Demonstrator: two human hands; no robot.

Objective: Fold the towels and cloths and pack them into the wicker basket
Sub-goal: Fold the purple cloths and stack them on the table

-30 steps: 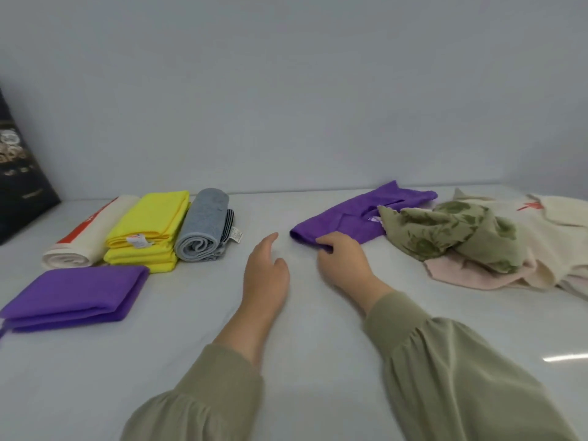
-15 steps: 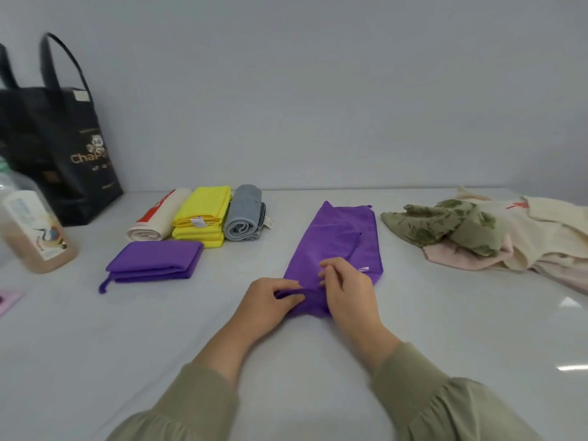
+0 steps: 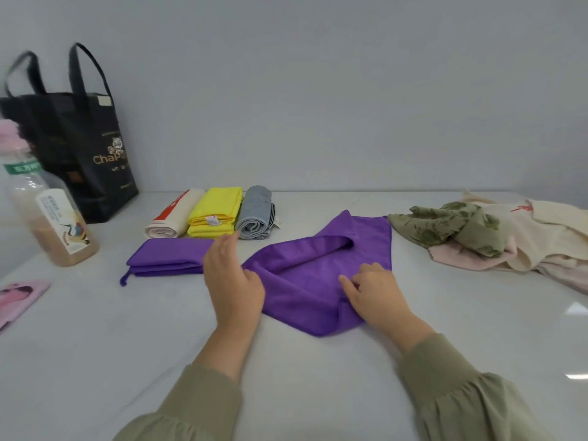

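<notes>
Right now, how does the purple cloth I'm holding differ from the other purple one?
The loose purple cloth lies spread and rumpled; the folded purple cloth is a neat rectangle. The loose one is held by left hand and right hand; the folded one lies left of it. Same purple.

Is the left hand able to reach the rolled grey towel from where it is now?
Probably yes: the left hand is close to the rolled grey towel, its fingers point toward it, and nothing stands between them.
</notes>
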